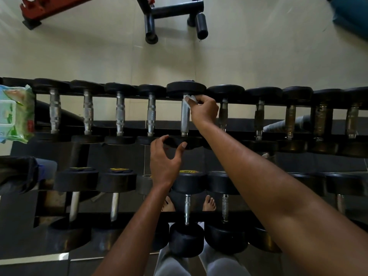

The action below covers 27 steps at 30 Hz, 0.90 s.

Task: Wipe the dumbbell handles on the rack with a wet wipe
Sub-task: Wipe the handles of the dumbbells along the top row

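Right hand worked the wet wipe on the fifth dumbbell handle along the top row of the rack.

The right hand (pixel 204 111) pinched a crumpled white wet wipe (pixel 190 99) against the far end of a knurled steel dumbbell handle (pixel 185 116) on the upper rack rail (pixel 278 105). The left hand (pixel 164 158) curled loosely at that dumbbell's near head, and whether it touched was hard to call. Which handles were already clean could not be told; the dull, brownish ones to the right looked likely untouched, and the lower row too. The wipes pack (pixel 15 114) sat at the rack's left end.
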### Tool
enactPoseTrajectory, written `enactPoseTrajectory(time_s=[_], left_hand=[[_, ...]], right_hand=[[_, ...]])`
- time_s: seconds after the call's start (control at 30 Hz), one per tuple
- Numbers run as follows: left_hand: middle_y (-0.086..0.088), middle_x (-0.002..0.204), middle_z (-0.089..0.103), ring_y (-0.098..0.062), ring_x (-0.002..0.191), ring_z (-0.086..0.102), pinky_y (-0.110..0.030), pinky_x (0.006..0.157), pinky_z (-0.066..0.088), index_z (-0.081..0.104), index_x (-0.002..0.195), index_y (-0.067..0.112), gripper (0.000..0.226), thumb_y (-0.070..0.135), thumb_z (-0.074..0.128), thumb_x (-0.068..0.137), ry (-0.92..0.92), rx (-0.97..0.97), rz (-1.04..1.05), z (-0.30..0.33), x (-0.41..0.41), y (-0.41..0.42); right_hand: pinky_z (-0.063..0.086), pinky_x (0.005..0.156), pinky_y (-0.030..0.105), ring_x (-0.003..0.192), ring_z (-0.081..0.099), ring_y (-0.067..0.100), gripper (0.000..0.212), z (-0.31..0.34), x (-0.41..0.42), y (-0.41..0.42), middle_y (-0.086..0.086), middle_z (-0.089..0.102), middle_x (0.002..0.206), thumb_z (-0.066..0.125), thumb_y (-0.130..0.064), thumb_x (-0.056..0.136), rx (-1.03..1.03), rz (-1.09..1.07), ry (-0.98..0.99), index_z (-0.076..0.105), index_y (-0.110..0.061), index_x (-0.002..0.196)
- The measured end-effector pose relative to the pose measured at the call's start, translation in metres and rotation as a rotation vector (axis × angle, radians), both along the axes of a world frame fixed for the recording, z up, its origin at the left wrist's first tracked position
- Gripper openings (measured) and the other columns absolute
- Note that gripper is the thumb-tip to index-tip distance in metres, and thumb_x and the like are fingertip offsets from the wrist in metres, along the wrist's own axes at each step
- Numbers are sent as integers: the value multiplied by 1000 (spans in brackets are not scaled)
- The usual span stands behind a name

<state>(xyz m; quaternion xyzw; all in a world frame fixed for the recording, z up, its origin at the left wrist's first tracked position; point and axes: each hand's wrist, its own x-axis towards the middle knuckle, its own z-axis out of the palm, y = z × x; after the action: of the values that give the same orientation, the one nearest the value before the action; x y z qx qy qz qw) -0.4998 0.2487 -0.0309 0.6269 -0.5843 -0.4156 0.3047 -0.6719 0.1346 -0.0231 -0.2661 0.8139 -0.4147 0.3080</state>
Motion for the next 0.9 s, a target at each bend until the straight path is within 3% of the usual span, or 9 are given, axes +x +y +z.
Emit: enactPoseTrajectory(time_s=[0.13, 0.3, 0.47, 0.57, 0.7, 0.9], left_hand=[[12, 119, 57, 6, 100, 58, -2, 81, 43, 63, 127, 24, 52, 50, 85, 88, 3, 1, 4, 2, 4, -5], [16, 115, 58, 11, 100, 57, -7, 77, 46, 59, 120, 35, 46, 50, 87, 86, 15, -7, 1, 4, 4, -8], [16, 116, 57, 8, 103, 57, -10, 77, 47, 58, 120, 38, 47, 53, 86, 85, 14, -8, 3, 3, 5, -8], [14, 117, 58, -1, 103, 60, -18, 78, 52, 58, 121, 37, 48, 54, 85, 85, 18, -10, -2, 1, 6, -9], [13, 119, 57, 2, 104, 59, -20, 76, 54, 58, 122, 37, 49, 55, 85, 85, 12, -10, -12, -2, 8, -11], [14, 120, 56, 7, 107, 56, -13, 76, 51, 59, 122, 36, 49, 55, 85, 86, 5, 1, -16, 0, 9, -12]], right_hand=[[67, 83, 40, 91, 76, 17, 14, -1, -5, -8, -2, 77, 95, 86, -27, 89, 34, -197, -365, 73, -26, 89], [66, 81, 35, 97, 74, 19, 13, 14, -18, -14, 5, 76, 103, 77, -13, 97, 144, -247, -682, 69, -12, 108], [61, 75, 34, 105, 71, 21, 18, 22, -22, -14, 5, 74, 112, 68, -10, 102, 191, -139, -727, 68, -11, 120], [61, 85, 36, 109, 69, 22, 18, 23, -26, -10, 4, 73, 116, 73, -11, 99, 163, -97, -804, 69, -14, 117], [62, 95, 37, 114, 68, 21, 24, 21, -33, -8, 3, 73, 116, 76, -11, 97, 231, -35, -769, 72, -11, 121], [63, 73, 24, 89, 70, 13, 22, 30, -35, 9, 6, 72, 111, 80, -23, 94, 484, 166, -497, 69, -10, 109]])
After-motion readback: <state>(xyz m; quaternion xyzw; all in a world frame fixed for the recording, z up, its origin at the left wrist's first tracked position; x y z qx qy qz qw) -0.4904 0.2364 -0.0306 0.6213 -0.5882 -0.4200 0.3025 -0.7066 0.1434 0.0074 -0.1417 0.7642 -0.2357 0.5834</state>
